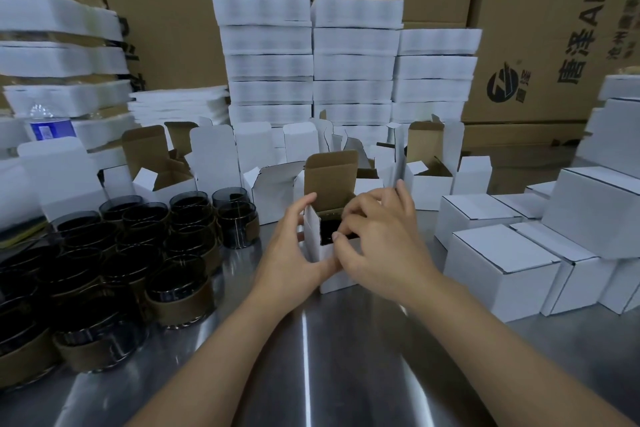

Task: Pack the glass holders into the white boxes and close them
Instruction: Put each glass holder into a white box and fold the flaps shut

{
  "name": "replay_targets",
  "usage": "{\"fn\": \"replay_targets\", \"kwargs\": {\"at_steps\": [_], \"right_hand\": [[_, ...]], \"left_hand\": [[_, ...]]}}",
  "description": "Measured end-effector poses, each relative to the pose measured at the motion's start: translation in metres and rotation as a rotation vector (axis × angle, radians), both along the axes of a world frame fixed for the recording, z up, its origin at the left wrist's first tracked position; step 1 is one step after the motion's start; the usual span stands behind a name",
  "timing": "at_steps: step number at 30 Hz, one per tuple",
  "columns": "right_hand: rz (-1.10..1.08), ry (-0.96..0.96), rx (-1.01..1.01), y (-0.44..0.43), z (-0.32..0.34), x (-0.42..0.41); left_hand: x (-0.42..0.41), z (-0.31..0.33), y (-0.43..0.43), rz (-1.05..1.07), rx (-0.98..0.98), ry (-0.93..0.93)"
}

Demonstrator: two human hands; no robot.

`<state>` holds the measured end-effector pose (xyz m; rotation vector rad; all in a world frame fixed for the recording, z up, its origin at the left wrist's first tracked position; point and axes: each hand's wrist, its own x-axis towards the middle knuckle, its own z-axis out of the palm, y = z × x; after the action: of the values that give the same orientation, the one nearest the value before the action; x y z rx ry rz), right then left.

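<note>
On the bench (311, 340), the left hand (291, 246) gripped the left side of an open white box (327, 251), while the right hand (377, 243) curled over its right edge. A dark glass holder (329, 230) sat inside, lid flap upright.

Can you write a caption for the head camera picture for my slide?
Left hand and right hand hold an open white box with a glass holder inside, beside unpacked holders and closed boxes.
</note>
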<state>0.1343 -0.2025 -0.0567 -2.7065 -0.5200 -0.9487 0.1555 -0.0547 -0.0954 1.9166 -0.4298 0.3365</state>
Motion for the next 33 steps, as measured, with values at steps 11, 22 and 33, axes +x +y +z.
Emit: {"fn": "replay_targets", "kwargs": {"at_steps": [11,22,33], "right_hand": [[0.250,0.027,0.803,-0.003,0.000,0.008],[0.062,0.761,1.281,-0.012,-0.005,0.026],[0.134,0.770,1.215,-0.020,-0.009,0.029]], "left_hand": [[-0.001,-0.002,0.001,-0.050,0.035,0.025],[0.008,0.002,-0.002,0.037,-0.249,0.210],[0.005,0.013,-0.002,-0.005,-0.392,0.323]]}}
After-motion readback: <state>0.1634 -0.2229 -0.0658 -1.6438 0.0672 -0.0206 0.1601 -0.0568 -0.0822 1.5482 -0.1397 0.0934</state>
